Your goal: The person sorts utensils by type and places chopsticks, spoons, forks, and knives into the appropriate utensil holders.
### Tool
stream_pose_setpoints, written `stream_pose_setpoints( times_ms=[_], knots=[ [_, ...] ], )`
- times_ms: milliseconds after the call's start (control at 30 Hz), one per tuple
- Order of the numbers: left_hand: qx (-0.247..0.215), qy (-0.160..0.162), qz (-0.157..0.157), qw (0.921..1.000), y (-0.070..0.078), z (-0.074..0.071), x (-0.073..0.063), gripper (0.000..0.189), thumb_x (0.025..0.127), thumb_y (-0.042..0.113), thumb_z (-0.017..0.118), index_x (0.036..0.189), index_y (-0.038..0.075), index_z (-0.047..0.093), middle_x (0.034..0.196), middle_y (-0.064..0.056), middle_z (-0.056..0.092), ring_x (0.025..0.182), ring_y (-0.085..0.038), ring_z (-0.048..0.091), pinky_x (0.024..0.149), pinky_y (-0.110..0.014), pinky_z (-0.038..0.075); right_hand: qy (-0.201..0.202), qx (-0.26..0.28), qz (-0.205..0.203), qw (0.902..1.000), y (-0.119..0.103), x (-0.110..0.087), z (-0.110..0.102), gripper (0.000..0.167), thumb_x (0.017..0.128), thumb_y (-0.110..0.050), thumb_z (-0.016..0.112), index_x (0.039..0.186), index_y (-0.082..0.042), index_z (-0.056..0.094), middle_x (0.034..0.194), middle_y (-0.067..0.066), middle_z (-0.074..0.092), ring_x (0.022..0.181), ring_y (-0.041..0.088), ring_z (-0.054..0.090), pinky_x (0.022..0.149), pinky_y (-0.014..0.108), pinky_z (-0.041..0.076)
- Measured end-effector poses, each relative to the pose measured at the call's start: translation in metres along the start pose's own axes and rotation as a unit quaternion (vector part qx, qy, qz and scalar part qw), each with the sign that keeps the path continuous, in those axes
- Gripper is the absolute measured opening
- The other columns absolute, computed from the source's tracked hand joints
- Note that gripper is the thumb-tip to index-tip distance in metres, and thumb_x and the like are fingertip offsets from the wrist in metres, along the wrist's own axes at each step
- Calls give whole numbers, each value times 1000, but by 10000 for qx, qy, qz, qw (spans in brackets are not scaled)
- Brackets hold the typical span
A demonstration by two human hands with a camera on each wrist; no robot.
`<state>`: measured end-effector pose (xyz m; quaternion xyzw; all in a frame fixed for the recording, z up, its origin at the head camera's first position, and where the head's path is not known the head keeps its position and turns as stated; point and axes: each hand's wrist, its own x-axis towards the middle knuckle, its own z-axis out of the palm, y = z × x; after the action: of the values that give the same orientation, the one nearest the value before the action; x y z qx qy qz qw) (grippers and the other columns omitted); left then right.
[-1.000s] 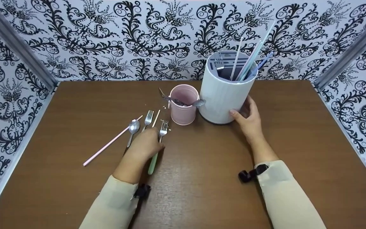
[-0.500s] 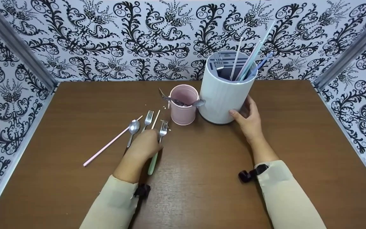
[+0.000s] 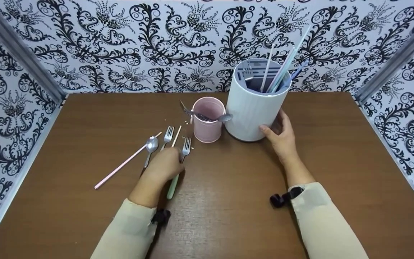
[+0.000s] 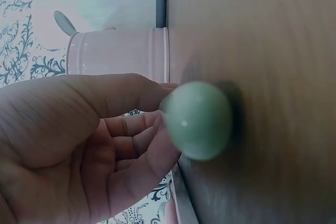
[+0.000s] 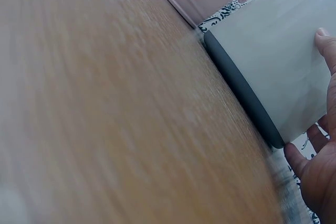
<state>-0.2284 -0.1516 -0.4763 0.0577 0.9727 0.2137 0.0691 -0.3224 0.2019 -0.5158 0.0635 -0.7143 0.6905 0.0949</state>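
Note:
In the head view my left hand point(image 3: 164, 163) pinches a fork point(image 3: 173, 187) by its green handle, the tines pointing away from me. The left wrist view shows the handle's rounded green end point(image 4: 199, 121) at the thumb and index finger, close to the tabletop. My right hand point(image 3: 281, 138) grips the lower right side of a tall white utensil holder point(image 3: 252, 115), thumb on its front and the other fingers round the side. A second fork point(image 3: 168, 133) and a wooden-tipped chopstick point(image 3: 176, 136) are partly hidden by the left hand. Beside them lies a spoon point(image 3: 152, 144).
A pink chopstick point(image 3: 120, 168) lies at the left, partly under the spoon. Left of the holder stands a pink cup point(image 3: 207, 131) with a spoon and fork across its top. Several long straws or sticks rise from the holder. A patterned wall point(image 3: 120, 46) closes off the back.

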Motion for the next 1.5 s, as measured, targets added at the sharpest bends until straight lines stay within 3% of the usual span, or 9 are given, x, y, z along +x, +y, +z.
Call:
stream_pose_setpoints(
  times_ms=[267,467,767,933,1167,1267,1500],
  knots=[
    [17,-28,-25,10000,2,0,-3,28,78,5,70,59,13,50,67,-4,57,63,-22,46,57,-38,44,29,-110,-34,9999,2,-1,1,85,90,-6,75,162,-4,29,162,20,38,147,35,41,125,51,33],
    [47,17,83,10000,3,-2,-3,31,77,1,67,56,14,47,66,-4,56,63,-23,45,58,-42,47,50,-99,12,9999,3,-1,0,85,90,-6,75,162,-3,29,161,21,39,146,35,42,125,51,34],
    [-165,217,-6,9996,3,-2,-1,33,80,1,64,60,17,43,68,-3,52,63,-23,46,56,-38,41,77,-91,26,9999,3,-1,0,86,90,-5,75,162,-2,28,161,22,39,145,35,42,125,51,34],
    [-519,436,-35,9977,4,-2,2,24,83,4,63,68,15,48,69,-1,51,65,-22,47,57,-36,40,87,-89,38,9999,3,-1,0,87,89,-6,76,162,-3,29,161,21,39,144,34,44,125,50,35],
    [-1187,969,-172,9880,5,-2,7,3,87,6,60,86,7,62,79,-4,64,70,-20,55,65,-38,51,53,-37,41,10000,2,-1,0,87,89,-6,76,162,-3,28,161,20,39,145,34,44,125,51,35],
    [-1463,1162,-189,9822,6,-1,9,7,88,7,61,94,5,65,82,-5,67,72,-18,58,66,-35,52,66,-161,58,9998,0,-2,-1,86,90,-8,76,162,-4,28,162,19,39,146,34,42,125,51,34],
    [-2169,1789,-189,9595,13,-7,8,10,91,8,63,99,3,67,84,-4,66,76,-18,59,69,-29,49,63,-263,84,9996,-2,-2,-1,85,91,-10,76,162,-6,29,163,17,38,146,34,42,125,51,34]
  ],
)
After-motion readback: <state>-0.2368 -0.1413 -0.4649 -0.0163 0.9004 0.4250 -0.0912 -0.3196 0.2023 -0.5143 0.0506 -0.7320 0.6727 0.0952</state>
